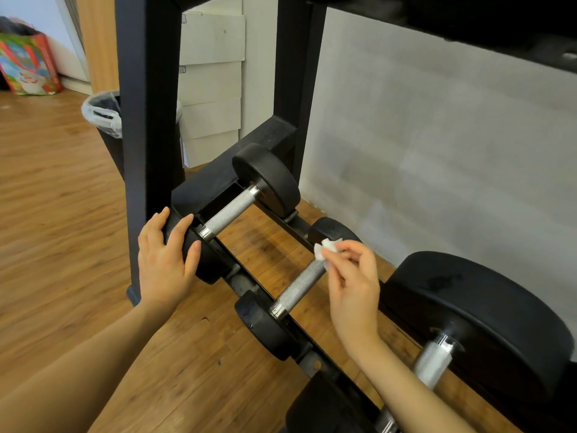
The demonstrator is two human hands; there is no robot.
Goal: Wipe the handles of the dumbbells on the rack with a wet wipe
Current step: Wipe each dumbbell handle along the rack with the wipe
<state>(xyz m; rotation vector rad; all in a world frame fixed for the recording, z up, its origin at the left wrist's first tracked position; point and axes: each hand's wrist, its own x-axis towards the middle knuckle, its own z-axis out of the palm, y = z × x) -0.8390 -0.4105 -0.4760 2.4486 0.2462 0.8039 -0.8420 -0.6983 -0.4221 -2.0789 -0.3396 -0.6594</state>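
Three black dumbbells lie across the bottom rails of a black rack [150, 120]. My left hand [165, 260] rests with straight fingers on the near weight of the far-left dumbbell, whose knurled metal handle [229, 214] is bare. My right hand [352, 282] pinches a small crumpled white wet wipe [326, 250] against the far end of the middle dumbbell's handle [299, 285]. The large dumbbell on the right shows part of its handle [432, 362] behind my right forearm.
A black bin with a clear liner [104, 120] stands behind the rack's front post. A colourful bag [29, 64] sits on the wooden floor [56, 214] at the far left. A grey wall [437, 151] runs behind the rack; an upper shelf [468, 23] overhangs.
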